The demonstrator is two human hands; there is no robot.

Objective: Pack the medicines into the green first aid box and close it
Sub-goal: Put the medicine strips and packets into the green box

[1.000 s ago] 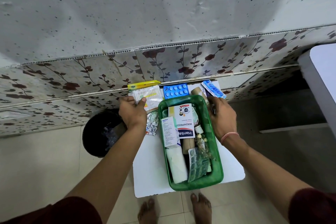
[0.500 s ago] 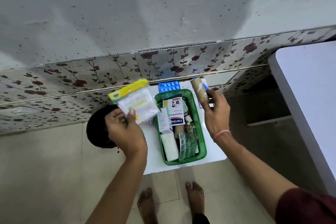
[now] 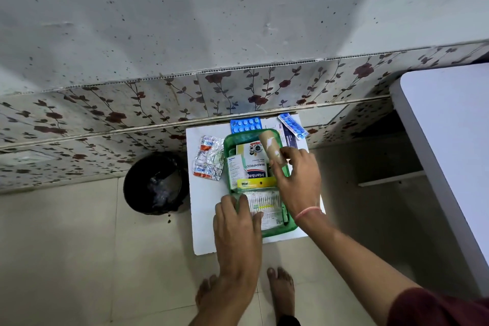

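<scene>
White table (image 3: 206,233) against the floral tiles carries the green first aid box (image 3: 287,229) at its centre. My left hand (image 3: 236,222) lies flat, fingers spread, on the yellow-topped packet (image 3: 264,200) at the box's near end. My right hand (image 3: 297,177) grips a brown roll (image 3: 270,144) above its far end.

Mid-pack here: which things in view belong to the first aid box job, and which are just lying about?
Job:
green box
yellow-topped packet under left hand
brown roll in right hand
blue blister card
blue strip
silver strips

Lying about:
black bin
white tabletop, right
</scene>
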